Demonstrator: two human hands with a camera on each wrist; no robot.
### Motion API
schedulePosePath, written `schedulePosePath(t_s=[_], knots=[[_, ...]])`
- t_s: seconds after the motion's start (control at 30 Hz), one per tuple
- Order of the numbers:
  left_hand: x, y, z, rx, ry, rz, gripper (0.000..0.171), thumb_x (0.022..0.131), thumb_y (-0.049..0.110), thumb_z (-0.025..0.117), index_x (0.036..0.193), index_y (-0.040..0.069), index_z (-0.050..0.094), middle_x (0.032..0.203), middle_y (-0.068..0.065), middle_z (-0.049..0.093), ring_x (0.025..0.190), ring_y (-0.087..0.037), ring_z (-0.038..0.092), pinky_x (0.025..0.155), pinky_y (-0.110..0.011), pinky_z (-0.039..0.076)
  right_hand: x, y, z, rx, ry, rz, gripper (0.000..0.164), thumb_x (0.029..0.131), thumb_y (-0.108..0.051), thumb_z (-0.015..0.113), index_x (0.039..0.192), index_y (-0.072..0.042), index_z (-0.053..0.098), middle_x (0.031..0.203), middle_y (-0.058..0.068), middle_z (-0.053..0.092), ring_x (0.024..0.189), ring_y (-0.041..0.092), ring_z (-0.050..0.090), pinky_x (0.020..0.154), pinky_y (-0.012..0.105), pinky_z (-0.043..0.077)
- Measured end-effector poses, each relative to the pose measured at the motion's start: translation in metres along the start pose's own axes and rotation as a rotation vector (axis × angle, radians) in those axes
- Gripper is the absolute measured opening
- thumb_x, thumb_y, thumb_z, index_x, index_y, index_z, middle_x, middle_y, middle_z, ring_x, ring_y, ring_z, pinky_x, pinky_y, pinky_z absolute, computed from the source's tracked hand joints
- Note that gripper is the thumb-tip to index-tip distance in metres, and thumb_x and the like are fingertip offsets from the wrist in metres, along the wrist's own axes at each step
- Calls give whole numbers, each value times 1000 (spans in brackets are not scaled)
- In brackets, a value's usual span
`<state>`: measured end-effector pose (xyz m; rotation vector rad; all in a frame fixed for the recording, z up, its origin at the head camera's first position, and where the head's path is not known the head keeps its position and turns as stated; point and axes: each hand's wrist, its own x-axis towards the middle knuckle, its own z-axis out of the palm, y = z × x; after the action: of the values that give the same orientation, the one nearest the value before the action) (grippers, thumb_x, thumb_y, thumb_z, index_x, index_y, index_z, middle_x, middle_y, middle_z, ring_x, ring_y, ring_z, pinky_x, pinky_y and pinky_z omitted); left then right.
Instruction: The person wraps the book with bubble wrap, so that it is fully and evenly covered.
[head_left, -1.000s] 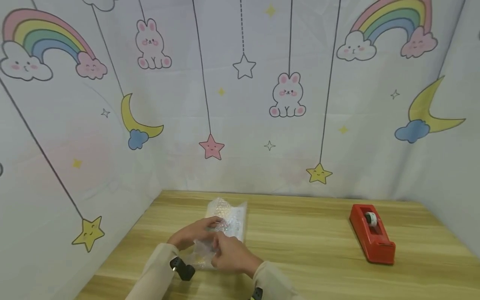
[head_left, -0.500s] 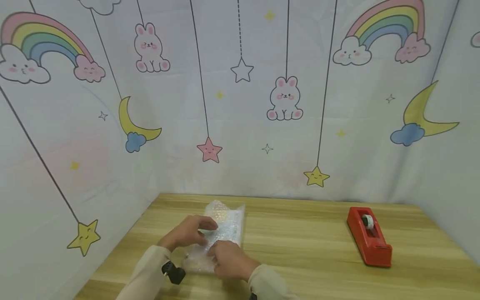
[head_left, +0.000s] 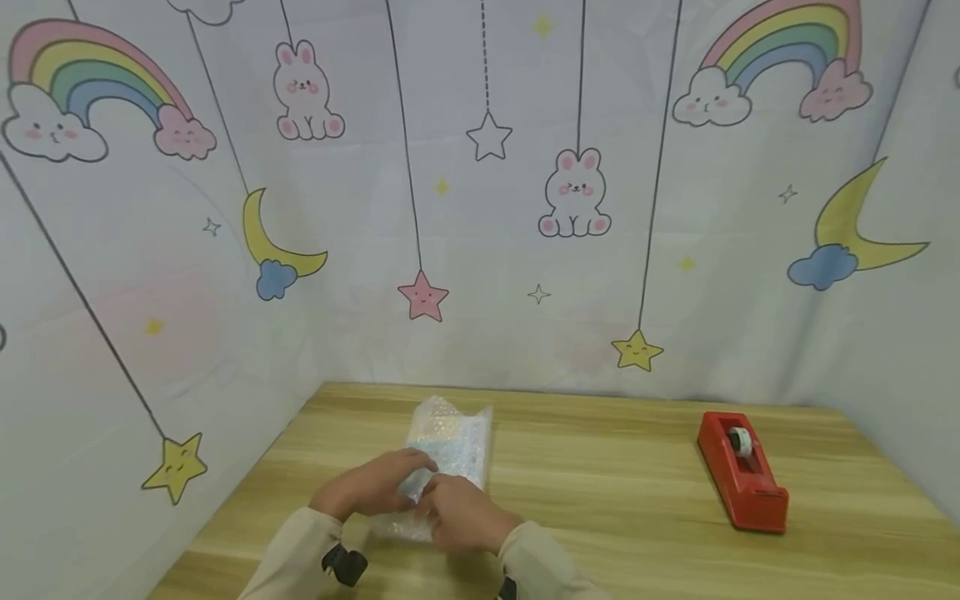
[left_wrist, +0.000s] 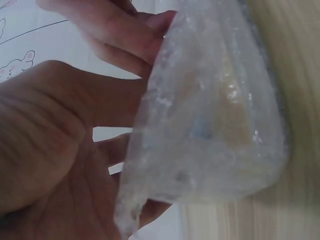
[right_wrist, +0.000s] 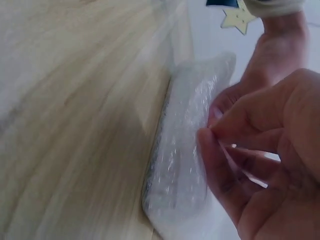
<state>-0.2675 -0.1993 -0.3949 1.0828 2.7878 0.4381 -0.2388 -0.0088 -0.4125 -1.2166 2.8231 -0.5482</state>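
Observation:
A packet of clear bubble wrap lies on the wooden table; pale yellow and blue patches show through it in the left wrist view. With thumb and forefinger my right hand pinches the near edge of the wrap. Just left of it, my left hand bends its fingers over the packet and holds the same edge. In the left wrist view, the left thumb runs behind the raised wrap, which hides the fingertips. Both hands nearly touch each other.
A red tape dispenser with a small white roll stands at the right on the wooden table. A printed cloth with rabbits, stars and rainbows rises behind the table and at both sides.
My left hand spread apart from the right half a second ago, then came down and back against the wrap beside it. My right hand stays at the near edge. The dispenser has not moved.

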Motion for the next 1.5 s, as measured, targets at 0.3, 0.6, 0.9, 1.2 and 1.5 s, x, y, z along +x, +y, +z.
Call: schedulePosePath(t_s=[0.3, 0.6, 0.9, 1.2, 1.5], knots=[[-3, -5, 2, 0, 35, 21, 53, 84, 3, 72, 135, 7, 59, 131, -14, 60, 120, -36, 59, 98, -48, 52, -7, 11, -10, 201, -28, -23, 34, 82, 0, 63, 115, -7, 71, 107, 1, 75, 97, 5, 68, 84, 16, 52], [-6, -8, 1, -9, 41, 11, 55, 80, 1, 74, 133, 9, 62, 123, -13, 62, 111, -31, 61, 92, -43, 54, -19, 15, -21, 427, -77, -24, 32, 96, -5, 58, 127, -5, 65, 128, 8, 70, 109, 10, 71, 82, 12, 55], [-6, -9, 3, -45, 37, 1, 57, 80, 3, 75, 134, 10, 62, 125, -13, 63, 111, -30, 62, 90, -42, 54, -36, 29, -35, 486, -7, -18, 31, 98, -7, 56, 129, -4, 64, 133, 12, 67, 121, 24, 67, 88, 18, 55], [-4, -11, 1, -108, 30, -4, 57, 80, 7, 77, 135, 12, 62, 124, -12, 64, 101, -20, 59, 82, -30, 51, -60, 49, -54, 461, 58, 38, 34, 100, -7, 53, 132, -5, 62, 136, 14, 65, 125, 29, 64, 92, 31, 58], [-3, -12, 4, -113, 27, -13, 56, 81, 7, 76, 135, 14, 62, 127, -12, 64, 104, -22, 60, 84, -32, 52, -98, 91, -70, 384, 132, 133, 30, 101, -14, 55, 130, -11, 64, 130, 10, 68, 120, 30, 66, 87, 37, 58]])
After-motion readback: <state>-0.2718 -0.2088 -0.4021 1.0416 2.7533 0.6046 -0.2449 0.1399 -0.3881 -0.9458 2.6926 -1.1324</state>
